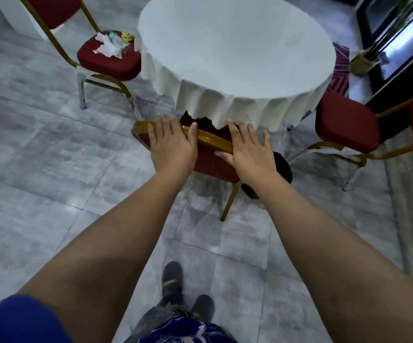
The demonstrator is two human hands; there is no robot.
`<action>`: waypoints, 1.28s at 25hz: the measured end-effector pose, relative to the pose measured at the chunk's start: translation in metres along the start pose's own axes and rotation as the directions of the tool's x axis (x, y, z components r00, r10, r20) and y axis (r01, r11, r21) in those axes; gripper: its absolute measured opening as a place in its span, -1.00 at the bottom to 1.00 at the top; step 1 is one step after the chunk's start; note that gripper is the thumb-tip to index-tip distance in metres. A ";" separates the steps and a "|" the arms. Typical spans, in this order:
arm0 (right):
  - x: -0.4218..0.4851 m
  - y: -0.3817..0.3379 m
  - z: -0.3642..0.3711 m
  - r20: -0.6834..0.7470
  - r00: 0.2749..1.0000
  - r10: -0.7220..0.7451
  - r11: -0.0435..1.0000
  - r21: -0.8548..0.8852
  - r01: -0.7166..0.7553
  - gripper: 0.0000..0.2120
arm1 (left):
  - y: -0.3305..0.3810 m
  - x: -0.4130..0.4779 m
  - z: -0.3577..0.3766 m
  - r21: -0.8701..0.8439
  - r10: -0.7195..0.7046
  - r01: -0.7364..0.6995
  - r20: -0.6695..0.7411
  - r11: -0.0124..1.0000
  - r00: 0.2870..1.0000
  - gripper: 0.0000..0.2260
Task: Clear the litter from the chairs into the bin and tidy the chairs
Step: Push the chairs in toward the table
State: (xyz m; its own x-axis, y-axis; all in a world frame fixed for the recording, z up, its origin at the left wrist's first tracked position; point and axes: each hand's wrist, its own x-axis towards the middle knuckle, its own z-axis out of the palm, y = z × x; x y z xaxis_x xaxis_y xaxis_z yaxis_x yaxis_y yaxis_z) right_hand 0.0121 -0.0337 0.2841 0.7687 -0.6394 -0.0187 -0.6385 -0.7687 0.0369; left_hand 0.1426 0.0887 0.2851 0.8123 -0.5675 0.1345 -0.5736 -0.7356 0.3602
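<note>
Presently, both hands are lying flat, fingers extended, on the gold metal top rail (pixel 210 138) of the red padded chair (pixel 212 162) that is tucked against the round table draped in a white scalloped cloth (pixel 237 53). Neither the left hand (pixel 170 142) nor the right hand (pixel 246 148) is gripping anything. Left of the table, crumpled white paper and wrapper litter (pixel 112 43) is sitting on a second red chair's seat (pixel 108 60). Right of the table, a third red chair (pixel 346 122) is standing. Just right of the near chair, a black bin (pixel 283 167) is partly showing.

left hand (pixel 169 142) and right hand (pixel 246 147) flat on near chair's gold backrest (pixel 210 138), litter (pixel 111 44) on far chair's seat (pixel 108 60)
</note>
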 end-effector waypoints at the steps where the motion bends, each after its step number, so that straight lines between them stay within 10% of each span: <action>1: 0.006 0.003 0.000 0.002 1.000 0.015 1.000 0.001 -0.015 -0.16 | 0.002 0.007 0.001 0.006 0.013 -0.013 0.002 1.000 1.000 -0.32; 22: 0.031 0.031 -0.002 0.074 0.994 0.075 0.936 0.338 -0.096 -0.22 | 0.017 0.059 0.011 -0.108 0.240 -0.234 0.043 0.966 0.970 -0.42; 32: -0.008 0.130 0.036 0.148 0.948 0.281 0.802 0.507 -0.316 -0.36 | 0.106 0.056 0.032 0.118 0.510 -0.520 0.108 0.846 0.854 -0.49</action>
State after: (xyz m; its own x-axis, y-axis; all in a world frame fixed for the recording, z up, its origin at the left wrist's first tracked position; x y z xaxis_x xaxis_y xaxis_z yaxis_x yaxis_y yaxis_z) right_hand -0.0784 -0.1292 0.2531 0.5441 -0.8246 -0.1551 -0.7743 -0.4222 -0.4714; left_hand 0.1239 -0.0328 0.3015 0.3897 -0.8992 0.1989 -0.9201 -0.3708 0.1262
